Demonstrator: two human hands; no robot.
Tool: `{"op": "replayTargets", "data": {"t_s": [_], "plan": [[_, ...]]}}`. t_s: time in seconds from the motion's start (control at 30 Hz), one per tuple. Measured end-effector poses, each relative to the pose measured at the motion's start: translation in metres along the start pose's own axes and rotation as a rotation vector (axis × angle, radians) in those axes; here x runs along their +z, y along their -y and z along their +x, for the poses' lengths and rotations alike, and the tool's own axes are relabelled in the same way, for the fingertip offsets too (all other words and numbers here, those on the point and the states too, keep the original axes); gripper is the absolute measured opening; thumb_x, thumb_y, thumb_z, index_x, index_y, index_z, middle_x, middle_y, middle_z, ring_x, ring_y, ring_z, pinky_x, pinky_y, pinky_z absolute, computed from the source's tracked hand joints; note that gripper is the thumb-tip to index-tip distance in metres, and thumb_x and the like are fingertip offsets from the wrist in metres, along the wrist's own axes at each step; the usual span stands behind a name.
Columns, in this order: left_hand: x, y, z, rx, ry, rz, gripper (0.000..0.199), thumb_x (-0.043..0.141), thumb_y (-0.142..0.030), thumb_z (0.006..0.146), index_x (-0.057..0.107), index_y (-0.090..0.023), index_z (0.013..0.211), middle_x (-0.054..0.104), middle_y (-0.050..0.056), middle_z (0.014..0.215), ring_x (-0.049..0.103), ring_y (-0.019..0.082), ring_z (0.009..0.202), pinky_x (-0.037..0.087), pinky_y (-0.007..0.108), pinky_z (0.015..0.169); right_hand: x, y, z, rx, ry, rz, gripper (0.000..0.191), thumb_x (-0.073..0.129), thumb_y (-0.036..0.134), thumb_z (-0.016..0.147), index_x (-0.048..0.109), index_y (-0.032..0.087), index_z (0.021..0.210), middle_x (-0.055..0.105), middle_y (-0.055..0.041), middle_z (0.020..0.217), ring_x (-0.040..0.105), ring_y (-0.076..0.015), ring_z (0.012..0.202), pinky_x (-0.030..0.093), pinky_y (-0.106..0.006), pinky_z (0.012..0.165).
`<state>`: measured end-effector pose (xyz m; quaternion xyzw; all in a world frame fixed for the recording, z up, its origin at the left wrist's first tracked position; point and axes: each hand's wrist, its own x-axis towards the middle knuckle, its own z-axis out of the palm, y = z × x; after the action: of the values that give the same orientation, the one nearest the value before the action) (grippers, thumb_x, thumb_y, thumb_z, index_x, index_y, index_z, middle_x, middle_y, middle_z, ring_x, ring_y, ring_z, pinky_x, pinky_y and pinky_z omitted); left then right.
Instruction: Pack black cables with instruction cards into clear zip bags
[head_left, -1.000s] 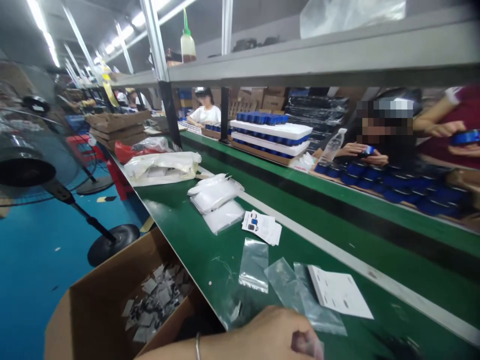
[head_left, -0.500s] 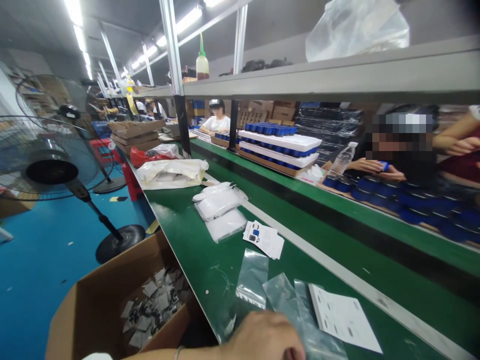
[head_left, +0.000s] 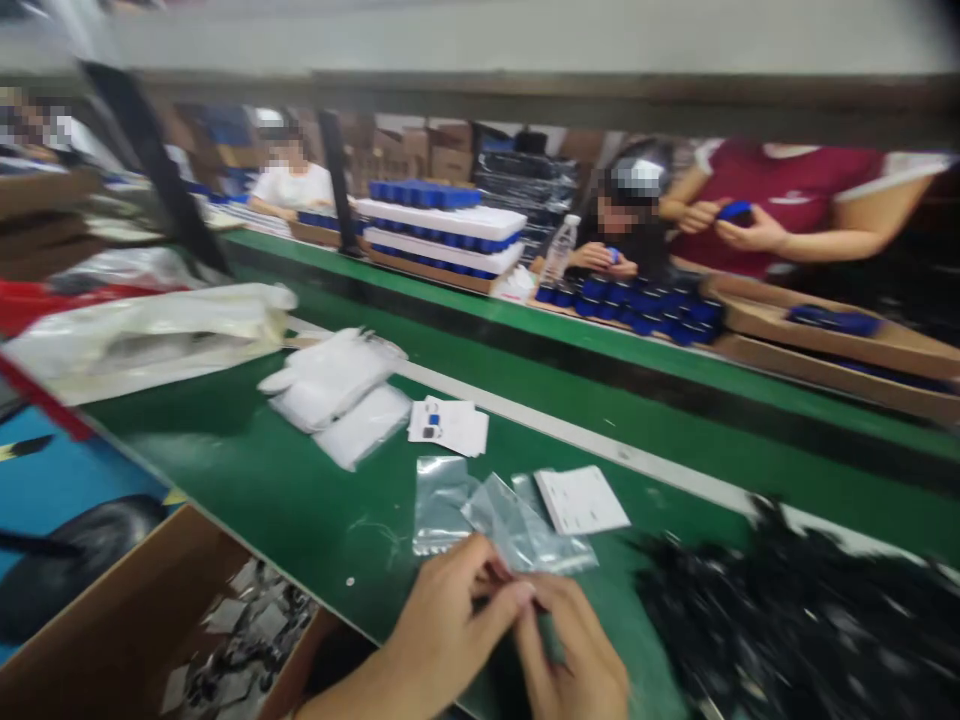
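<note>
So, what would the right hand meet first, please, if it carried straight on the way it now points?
Most likely the left hand: the right hand points up and left, its fingers almost at those fingertips, though depth is unclear.

The left hand [head_left: 450, 625] and right hand [head_left: 577, 655] meet at the fingertips, pinching something too small to make out. Just above them, a crumpled clear plastic bag [head_left: 521, 525] lies on the green counter [head_left: 292, 510], overlapping a second clear plastic bag [head_left: 442, 505] on its left. A white printed card [head_left: 581, 500] lies just right, touching the bag's edge.
</note>
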<state>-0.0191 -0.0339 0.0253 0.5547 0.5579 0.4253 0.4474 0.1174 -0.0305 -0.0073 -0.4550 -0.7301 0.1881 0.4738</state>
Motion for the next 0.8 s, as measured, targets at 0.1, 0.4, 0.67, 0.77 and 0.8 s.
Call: {"op": "replayTargets", "data": {"t_s": [0.1, 0.4, 0.67, 0.77, 0.8], "plan": [[-0.001, 0.004, 0.008, -0.047, 0.068, -0.055, 0.016, 0.049, -0.034, 0.086, 0.055, -0.019, 0.085, 0.068, 0.003, 0.085, 0.067, 0.016, 0.079, 0.052, 0.025, 0.073, -0.001, 0.009, 0.013, 0.014, 0.056, 0.014, 0.021, 0.046, 0.013, 0.087, 0.063, 0.020, 0.096, 0.066, -0.0081, 0.092, 0.063, -0.0180, 0.086, 0.053, -0.028, 0.076], [0.003, 0.003, 0.023, -0.074, 0.180, 0.009, 0.023, 0.050, -0.038, 0.085, 0.049, -0.020, 0.071, 0.062, -0.003, 0.067, 0.062, 0.013, 0.062, 0.046, 0.020, 0.055, -0.014, 0.010, 0.021, 0.165, 0.142, 0.188, 0.024, 0.043, 0.014, 0.088, 0.065, 0.020, 0.093, 0.061, -0.0050, 0.084, 0.060, -0.0157, 0.078, 0.050, -0.026, 0.071], [-0.002, 0.002, 0.023, -0.019, 0.215, 0.081, 0.018, 0.051, -0.037, 0.084, 0.054, -0.020, 0.076, 0.060, -0.004, 0.059, 0.058, 0.013, 0.056, 0.045, 0.021, 0.055, -0.022, 0.008, 0.021, 0.272, 0.168, 0.344, 0.023, 0.049, 0.012, 0.086, 0.066, 0.020, 0.099, 0.064, -0.0039, 0.087, 0.062, -0.0147, 0.082, 0.050, -0.025, 0.075], [-0.003, 0.006, 0.022, -0.019, 0.228, 0.114, 0.021, 0.049, -0.039, 0.085, 0.052, -0.021, 0.076, 0.060, -0.003, 0.060, 0.058, 0.014, 0.058, 0.044, 0.022, 0.056, -0.022, 0.008, 0.020, 0.305, 0.195, 0.377, 0.022, 0.051, 0.013, 0.085, 0.066, 0.020, 0.099, 0.064, -0.0041, 0.089, 0.062, -0.0150, 0.084, 0.049, -0.025, 0.076], [-0.003, 0.008, 0.021, -0.016, 0.230, 0.131, 0.022, 0.047, -0.040, 0.086, 0.052, -0.021, 0.076, 0.059, -0.003, 0.061, 0.058, 0.014, 0.058, 0.043, 0.022, 0.056, -0.022, 0.008, 0.020, 0.314, 0.201, 0.384, 0.022, 0.051, 0.013, 0.085, 0.066, 0.020, 0.100, 0.064, -0.0042, 0.090, 0.062, -0.0150, 0.084, 0.049, -0.026, 0.077]]}}
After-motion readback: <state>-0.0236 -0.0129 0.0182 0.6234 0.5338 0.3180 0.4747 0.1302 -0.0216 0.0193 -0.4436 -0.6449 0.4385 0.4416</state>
